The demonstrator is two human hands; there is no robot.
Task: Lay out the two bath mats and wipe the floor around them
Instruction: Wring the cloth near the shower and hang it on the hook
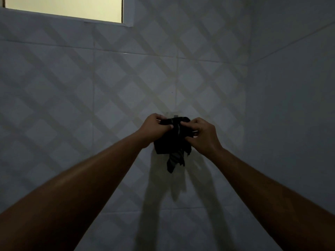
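Observation:
A small dark cloth (174,142) with pale stripes hangs bunched against the tiled wall, at a small wall hook (174,115) that is barely visible above it. My left hand (155,126) grips the cloth's upper left edge. My right hand (201,134) pinches its upper right part. A ragged tail of the cloth dangles below my hands. No bath mat and no floor are in view.
The tiled wall (90,87) with a diamond pattern fills the view in dim light. A lit window opening (63,6) is at the top left. A second wall (290,105) meets it in a corner on the right.

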